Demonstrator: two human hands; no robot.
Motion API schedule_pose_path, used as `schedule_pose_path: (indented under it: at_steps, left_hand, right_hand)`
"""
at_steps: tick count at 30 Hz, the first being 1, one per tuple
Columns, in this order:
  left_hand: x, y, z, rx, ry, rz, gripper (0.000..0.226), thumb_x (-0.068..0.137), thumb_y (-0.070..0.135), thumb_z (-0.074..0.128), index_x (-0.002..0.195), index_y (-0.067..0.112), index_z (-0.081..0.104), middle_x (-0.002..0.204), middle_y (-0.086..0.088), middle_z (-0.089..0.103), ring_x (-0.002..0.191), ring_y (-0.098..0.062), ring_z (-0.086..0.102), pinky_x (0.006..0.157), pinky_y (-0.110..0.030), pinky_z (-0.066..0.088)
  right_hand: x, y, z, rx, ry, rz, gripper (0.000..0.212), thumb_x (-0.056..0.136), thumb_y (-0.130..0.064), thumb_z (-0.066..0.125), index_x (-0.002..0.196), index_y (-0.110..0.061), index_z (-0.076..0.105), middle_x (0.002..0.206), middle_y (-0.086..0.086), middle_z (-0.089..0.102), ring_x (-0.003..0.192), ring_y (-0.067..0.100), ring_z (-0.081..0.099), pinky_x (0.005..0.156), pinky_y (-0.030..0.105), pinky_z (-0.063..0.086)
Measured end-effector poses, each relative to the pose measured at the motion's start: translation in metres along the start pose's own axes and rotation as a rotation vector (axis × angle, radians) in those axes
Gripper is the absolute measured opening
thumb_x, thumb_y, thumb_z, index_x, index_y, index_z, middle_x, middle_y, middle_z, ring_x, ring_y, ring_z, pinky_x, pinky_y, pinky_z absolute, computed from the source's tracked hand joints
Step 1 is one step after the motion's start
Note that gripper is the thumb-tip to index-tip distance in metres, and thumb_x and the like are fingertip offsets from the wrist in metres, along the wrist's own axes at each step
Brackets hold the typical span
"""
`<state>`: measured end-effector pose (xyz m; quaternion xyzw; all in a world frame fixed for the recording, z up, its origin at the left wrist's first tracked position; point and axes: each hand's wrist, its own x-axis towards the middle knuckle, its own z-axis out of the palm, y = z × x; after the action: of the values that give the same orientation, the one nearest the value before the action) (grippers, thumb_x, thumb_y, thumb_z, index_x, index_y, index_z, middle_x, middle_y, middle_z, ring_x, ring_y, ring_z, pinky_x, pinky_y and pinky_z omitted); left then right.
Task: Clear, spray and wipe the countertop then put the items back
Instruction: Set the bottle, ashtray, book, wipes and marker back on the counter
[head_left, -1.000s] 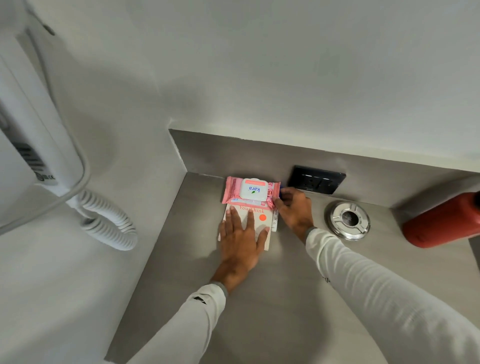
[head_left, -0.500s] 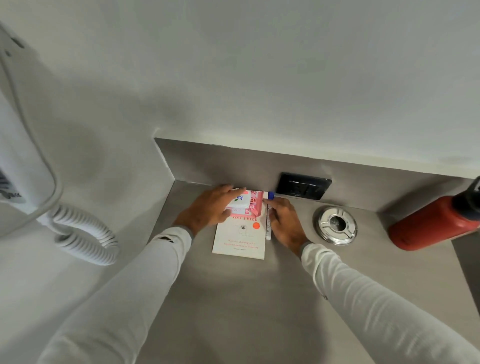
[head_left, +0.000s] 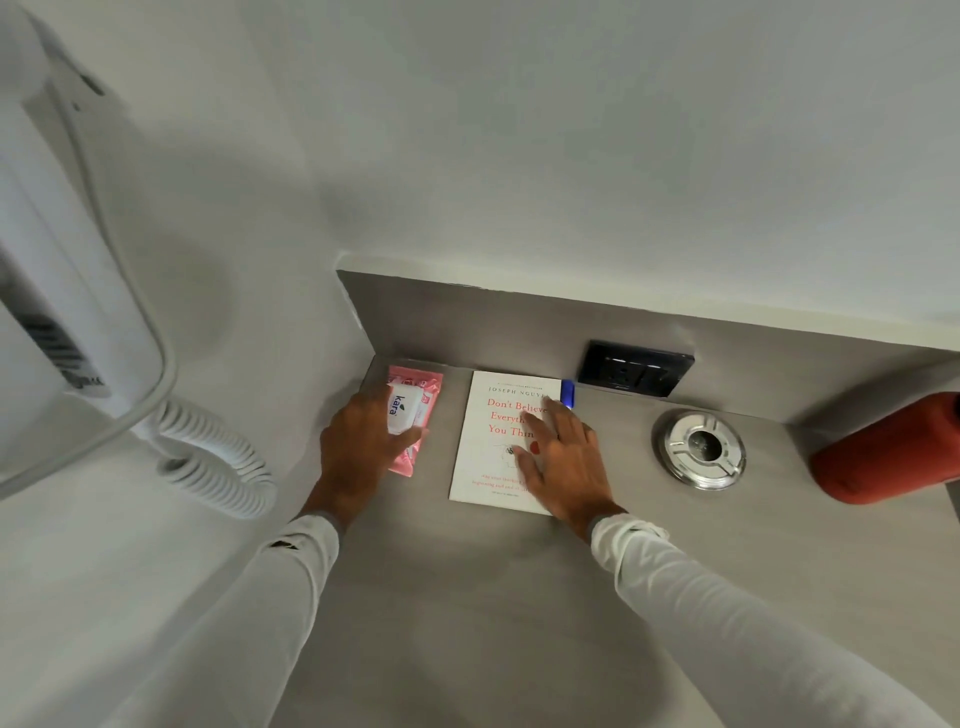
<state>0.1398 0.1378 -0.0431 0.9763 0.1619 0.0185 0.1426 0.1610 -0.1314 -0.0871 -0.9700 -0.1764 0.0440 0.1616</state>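
Currently: left hand (head_left: 358, 441) rests flat on wipes pack (head_left: 415, 400), right hand (head_left: 566, 462) flat on book (head_left: 493, 431), neither gripping. Countertop (head_left: 519, 597) layout fits either clearing off or putting back; can't tell.

Grey countertop (head_left: 467, 597) | pink wipes pack (head_left: 418, 410) flat, back-left corner | white book (head_left: 493, 447) face-up just beside | blue pen cap (head_left: 568, 394) at book's far-right corner
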Motion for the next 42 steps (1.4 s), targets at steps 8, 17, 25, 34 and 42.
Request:
schedule_pose_path:
  at_steps: [8,17,25,34,42]
  left_hand:
    - [-0.004,0.011,0.002,0.133,0.101,0.02,0.081,0.064,0.071,0.073,0.122,0.017,0.055,0.109,-0.011,0.064,0.096,-0.032,0.062,0.071,-0.038,0.052]
    - [-0.043,0.072,0.043,0.128,-0.173,0.371,0.075,0.087,0.063,0.052,0.15,0.028,0.031,0.155,-0.01,0.03,0.142,-0.028,0.031,0.111,-0.042,0.039]
    - [-0.046,0.084,0.053,-0.032,-0.3,0.41,0.068,0.089,0.058,0.055,0.149,0.034,0.034,0.165,-0.007,0.01,0.148,-0.027,0.026,0.114,-0.041,0.036]
    - [-0.058,0.109,0.057,0.009,-0.281,0.393,0.066,0.094,0.056,0.048,0.152,0.03,0.029,0.164,-0.014,0.008,0.151,-0.028,0.016,0.116,-0.035,0.032]
    - [-0.058,0.107,0.057,0.113,-0.276,0.415,0.07,0.094,0.061,0.042,0.153,0.031,0.023,0.164,-0.012,0.009,0.148,-0.031,0.023,0.117,-0.042,0.03]
  right_hand:
    - [-0.003,0.002,-0.002,0.036,0.037,0.013,0.059,0.101,-0.048,0.044,0.151,-0.018,0.04,0.162,0.013,0.031,0.15,0.031,0.028,0.121,0.042,0.024]
    - [-0.003,0.015,-0.025,0.493,0.175,0.372,0.03,0.094,-0.027,0.063,0.119,-0.011,0.058,0.116,0.01,0.068,0.099,0.03,0.066,0.077,0.029,0.048]
    - [-0.008,0.033,-0.04,0.535,0.056,0.463,0.018,0.089,-0.01,0.068,0.106,-0.007,0.07,0.106,0.011,0.076,0.096,0.032,0.072,0.084,0.04,0.059]
    - [-0.014,0.045,-0.048,0.587,0.073,0.459,0.023,0.09,-0.008,0.07,0.113,-0.007,0.071,0.109,0.012,0.077,0.098,0.031,0.073,0.089,0.046,0.06]
    - [-0.017,0.04,-0.051,0.552,0.09,0.428,0.02,0.095,-0.013,0.065,0.112,-0.003,0.069,0.11,0.014,0.075,0.099,0.032,0.073,0.088,0.048,0.06]
